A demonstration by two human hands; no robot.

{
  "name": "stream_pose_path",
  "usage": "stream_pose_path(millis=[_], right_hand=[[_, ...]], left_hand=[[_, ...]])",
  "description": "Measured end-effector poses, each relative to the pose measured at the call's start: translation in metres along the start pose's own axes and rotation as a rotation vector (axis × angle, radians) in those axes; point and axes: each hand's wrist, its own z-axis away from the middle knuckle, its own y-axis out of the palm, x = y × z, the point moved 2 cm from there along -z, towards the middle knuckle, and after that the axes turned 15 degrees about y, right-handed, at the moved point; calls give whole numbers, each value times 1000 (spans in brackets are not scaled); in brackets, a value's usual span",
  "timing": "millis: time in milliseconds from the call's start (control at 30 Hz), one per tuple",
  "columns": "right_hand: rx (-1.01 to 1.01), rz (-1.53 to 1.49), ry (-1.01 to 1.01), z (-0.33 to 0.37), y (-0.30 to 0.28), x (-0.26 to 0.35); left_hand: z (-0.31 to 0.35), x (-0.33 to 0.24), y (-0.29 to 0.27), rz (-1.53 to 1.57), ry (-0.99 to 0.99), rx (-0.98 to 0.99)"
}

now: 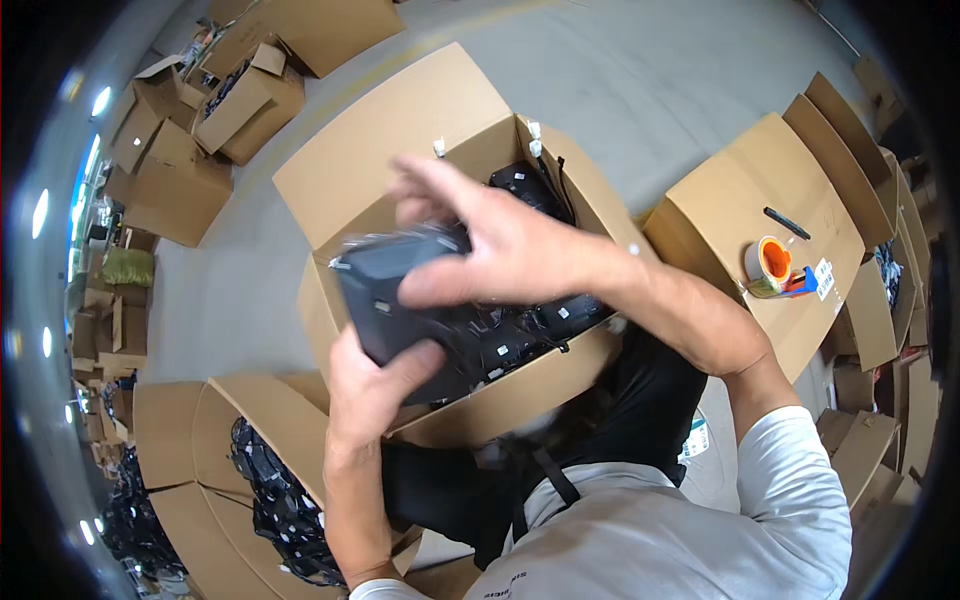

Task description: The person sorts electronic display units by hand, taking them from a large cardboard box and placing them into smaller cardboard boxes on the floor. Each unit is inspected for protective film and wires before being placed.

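A flat, black rectangular plastic unit (385, 290) is held tilted above an open cardboard box (400, 120). My left hand (375, 385) grips its lower left edge, with the thumb across the near corner. My right hand (500, 240) is over the unit's right side; its thumb lies in front of the surface and its other fingers stretch out, blurred by motion. Whether the right thumb presses on the unit is unclear. Inside the box lie several black items (520, 350) with cables and small white labels. White connectors (535, 130) hang over the far rim.
At right, a closed carton (780, 190) carries an orange-lined white tub (770, 262), a black pen (787, 222) and a blue-handled tool (797, 284). An open carton (180, 430) of bagged black items (275, 490) stands at lower left. More cartons (250, 105) stand at far left.
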Motion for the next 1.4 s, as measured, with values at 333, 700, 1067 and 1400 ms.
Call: stream_pose_path(millis=[333, 700, 1067, 1400], right_hand=[[89, 1077, 174, -18, -84, -141], [387, 1379, -23, -5, -8, -263], [485, 1503, 82, 0, -10, -268], [277, 1321, 118, -40, -21, -216]], left_hand=[[-38, 184, 40, 459, -375, -100], [-54, 345, 120, 81, -678, -3], [-39, 156, 24, -270, 96, 617], [253, 166, -427, -677, -496, -989]])
